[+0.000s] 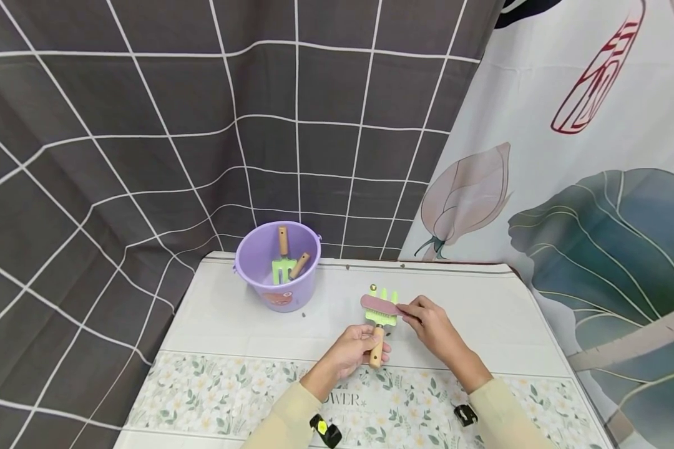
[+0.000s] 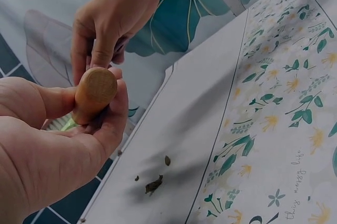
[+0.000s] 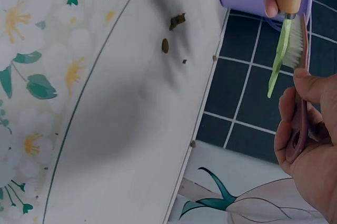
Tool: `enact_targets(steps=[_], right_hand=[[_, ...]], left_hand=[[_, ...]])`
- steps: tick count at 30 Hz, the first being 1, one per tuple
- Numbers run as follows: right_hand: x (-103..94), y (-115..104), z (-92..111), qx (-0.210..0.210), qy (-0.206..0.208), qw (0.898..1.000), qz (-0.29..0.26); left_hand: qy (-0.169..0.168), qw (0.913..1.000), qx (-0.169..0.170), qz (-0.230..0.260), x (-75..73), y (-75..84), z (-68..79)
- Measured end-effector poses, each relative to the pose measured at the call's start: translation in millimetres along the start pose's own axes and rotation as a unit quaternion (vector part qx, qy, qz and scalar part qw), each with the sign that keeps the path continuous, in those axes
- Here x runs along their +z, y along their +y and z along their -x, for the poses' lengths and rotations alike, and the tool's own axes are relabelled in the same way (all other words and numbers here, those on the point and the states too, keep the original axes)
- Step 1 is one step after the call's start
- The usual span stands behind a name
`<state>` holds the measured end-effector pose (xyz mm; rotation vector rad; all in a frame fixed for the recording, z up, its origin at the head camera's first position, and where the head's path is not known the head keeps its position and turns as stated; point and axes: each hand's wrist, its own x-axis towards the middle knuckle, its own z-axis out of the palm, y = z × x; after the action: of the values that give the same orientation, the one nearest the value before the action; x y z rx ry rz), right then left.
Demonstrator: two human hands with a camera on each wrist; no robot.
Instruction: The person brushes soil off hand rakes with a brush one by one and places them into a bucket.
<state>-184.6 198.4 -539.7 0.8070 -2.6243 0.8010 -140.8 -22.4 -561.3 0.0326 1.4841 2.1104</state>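
Observation:
My left hand (image 1: 355,350) grips the wooden handle (image 2: 97,89) of a small garden fork with light green tines (image 1: 390,302), held above the table. In my right hand (image 1: 431,324) is a pinkish-mauve brush (image 1: 379,305), pinched by its handle, its pale bristles (image 3: 293,50) against the green head of the fork. The right wrist view shows the brush's handle (image 3: 301,124) within my curled fingers. A purple bucket (image 1: 289,299) stands at the table's back left; inside lean another green fork (image 1: 283,269) and a second wooden handle (image 1: 299,265).
The white table (image 1: 213,324) has a floral printed band (image 1: 202,393) along its front. Dark crumbs (image 2: 154,184) lie on it beneath the hands. A dark gridded curtain (image 1: 337,149) hangs behind, and a white patterned curtain (image 1: 539,112) hangs to the right.

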Motion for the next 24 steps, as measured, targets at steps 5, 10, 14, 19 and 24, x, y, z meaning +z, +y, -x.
enact_targets(steps=[5, 10, 14, 19, 24], right_hand=[[-0.2, 3.0, -6.2, 0.006, 0.013, 1.0, 0.014], [-0.6, 7.0, -11.0, 0.028, 0.007, 0.999, 0.02], [-0.1, 9.5, -15.2, 0.038, 0.001, 0.999, 0.029], [1.3, 12.0, -19.4, 0.048, 0.001, 0.998, 0.034], [2.2, 13.8, -22.2, 0.058, -0.003, 0.998, 0.037]], left_hand=[[-0.003, 1.0, 0.002, -0.002, 2.4, 2.4, 1.0], [-0.003, 1.0, -0.003, 0.001, 4.6, 3.6, 0.7], [-0.004, 1.0, -0.004, 0.001, 5.2, 3.5, 0.7], [-0.007, 1.0, -0.003, -0.002, 5.2, 2.6, 0.5], [-0.005, 1.0, -0.003, -0.002, 5.6, 2.2, 0.9]])
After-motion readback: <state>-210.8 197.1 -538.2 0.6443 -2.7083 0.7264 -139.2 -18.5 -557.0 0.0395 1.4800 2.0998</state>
